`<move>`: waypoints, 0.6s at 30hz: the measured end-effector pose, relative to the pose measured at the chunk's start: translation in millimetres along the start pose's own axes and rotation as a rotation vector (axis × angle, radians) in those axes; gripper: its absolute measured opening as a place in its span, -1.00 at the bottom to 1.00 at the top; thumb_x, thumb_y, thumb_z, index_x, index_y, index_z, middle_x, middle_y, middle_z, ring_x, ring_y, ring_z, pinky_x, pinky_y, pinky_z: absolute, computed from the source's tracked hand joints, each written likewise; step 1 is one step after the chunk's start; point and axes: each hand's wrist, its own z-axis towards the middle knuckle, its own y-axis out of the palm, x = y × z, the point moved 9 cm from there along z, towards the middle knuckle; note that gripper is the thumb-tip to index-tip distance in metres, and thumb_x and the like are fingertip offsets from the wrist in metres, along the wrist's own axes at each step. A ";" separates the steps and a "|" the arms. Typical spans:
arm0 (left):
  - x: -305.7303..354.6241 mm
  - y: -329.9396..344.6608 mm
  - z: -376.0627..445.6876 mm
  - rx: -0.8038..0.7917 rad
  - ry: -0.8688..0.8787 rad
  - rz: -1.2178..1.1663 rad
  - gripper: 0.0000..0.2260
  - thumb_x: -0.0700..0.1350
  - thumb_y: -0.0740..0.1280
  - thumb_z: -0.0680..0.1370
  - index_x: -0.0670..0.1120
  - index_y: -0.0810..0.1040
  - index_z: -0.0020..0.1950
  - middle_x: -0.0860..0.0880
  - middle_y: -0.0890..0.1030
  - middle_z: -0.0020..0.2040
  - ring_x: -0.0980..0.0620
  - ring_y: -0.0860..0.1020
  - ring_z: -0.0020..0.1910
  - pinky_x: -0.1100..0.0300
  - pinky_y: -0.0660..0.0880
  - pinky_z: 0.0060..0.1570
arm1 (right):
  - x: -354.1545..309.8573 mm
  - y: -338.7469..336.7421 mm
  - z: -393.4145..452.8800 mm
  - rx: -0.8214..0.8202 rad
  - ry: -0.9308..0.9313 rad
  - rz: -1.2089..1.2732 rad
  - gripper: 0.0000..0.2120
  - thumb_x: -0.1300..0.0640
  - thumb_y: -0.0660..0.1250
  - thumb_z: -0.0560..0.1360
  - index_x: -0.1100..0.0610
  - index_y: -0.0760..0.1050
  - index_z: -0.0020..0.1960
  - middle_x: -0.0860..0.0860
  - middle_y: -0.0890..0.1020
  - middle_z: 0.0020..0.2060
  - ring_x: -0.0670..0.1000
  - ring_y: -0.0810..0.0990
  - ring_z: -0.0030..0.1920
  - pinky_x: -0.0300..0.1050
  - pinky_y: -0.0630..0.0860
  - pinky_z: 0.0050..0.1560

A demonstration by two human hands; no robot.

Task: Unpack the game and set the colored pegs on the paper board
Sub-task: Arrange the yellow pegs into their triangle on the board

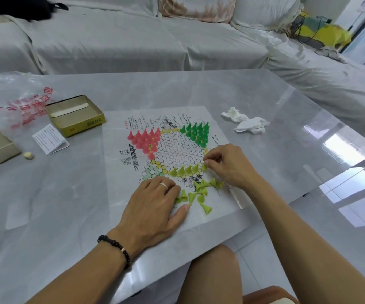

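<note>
My right hand [229, 165] pinches a yellow-green peg [204, 167] at the row's end on the paper board [120, 194]; my left hand [155, 205] lies flat among loose pegs [201, 194]. A careless nudge, I judge, could topple the row [185, 171].

- Single head cam, wide-angle, pitched forward and down from above the right hand [227, 165], close in.
- Paper board [168, 154] mid-frame, sofa [133, 40] beyond.
</note>
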 end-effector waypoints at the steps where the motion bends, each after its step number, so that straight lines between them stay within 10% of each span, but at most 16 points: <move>1: 0.1 0.4 0.2 -0.004 -0.001 0.002 -0.62 0.19 0.11 0.57 -0.06 0.56 0.03 0.02 0.56 0.00 0.00 0.48 0.01 0.07 0.44 0.03 | -0.4 1.5 1.6 -0.001 -0.002 -0.008 -0.87 0.20 0.35 0.51 0.14 0.68 -0.01 -0.03 0.66 -0.15 -0.14 0.53 -0.19 -0.31 0.40 -0.12; 18: 0.8 0.9 -0.8 -0.007 0.003 0.029 -0.63 0.19 0.12 0.57 -0.06 0.55 0.03 0.01 0.55 -0.02 -0.01 0.47 -0.01 0.05 0.43 0.03 | 18.0 0.1 -39.0 -0.033 0.074 0.016 -0.83 0.12 0.40 0.41 0.05 0.62 0.01 -0.10 0.59 -0.09 -0.14 0.53 -0.11 -0.30 0.43 -0.12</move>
